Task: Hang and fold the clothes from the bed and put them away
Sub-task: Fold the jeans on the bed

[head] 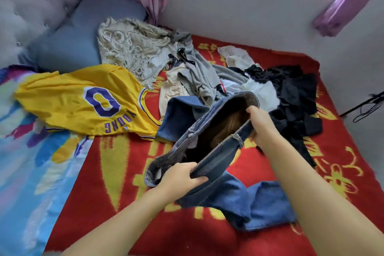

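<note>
Jeans (216, 147) hang open at the waist, left hand (182, 176) and right hand (259, 122) each gripping one side (legs trail on the red blanket (124, 203)), so pull both sides flat together before folding.

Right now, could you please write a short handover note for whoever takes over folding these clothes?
Left hand grips the near end of the waistband of the blue denim jeans; right hand grips the far end, holding the waist open above the red patterned blanket.
Yellow basketball jersey numbered 0 lies spread flat to the left.
Grey sweatshirt, beige patterned cloth and black garments lie heaped behind.
Done: nothing visibly folded or hung.
Left: fold the jeans, then everything else.
</note>
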